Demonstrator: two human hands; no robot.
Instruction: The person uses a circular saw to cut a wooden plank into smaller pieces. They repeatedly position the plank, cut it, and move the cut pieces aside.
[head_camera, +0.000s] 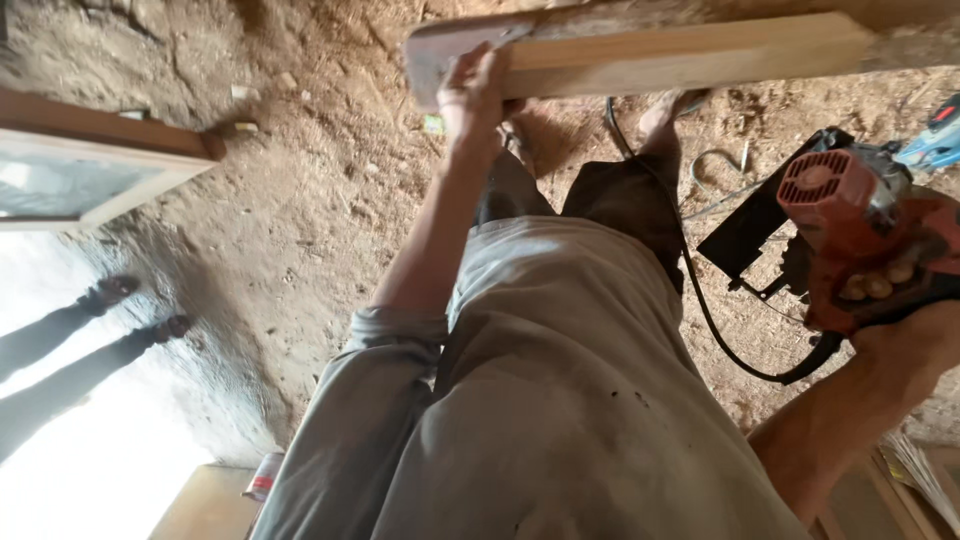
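Observation:
My left hand (472, 92) grips the near end of a long pale wooden plank (690, 55) that runs across the top of the view. My right hand (885, 300) is closed round the handle of a red electric power tool (850, 225) with a black base plate (750, 235), held out at my right side. A black power cord (700, 300) hangs from the tool and loops past my legs. My grey shirt and dark trousers fill the middle, with my feet on the dirt floor.
The floor (300, 170) is bare earth strewn with sawdust. A wooden window frame with glass (80, 170) lies at the left. Another person's legs and shoes (110, 320) stand at the far left in bright light. A blue tool (935, 140) shows at the right edge.

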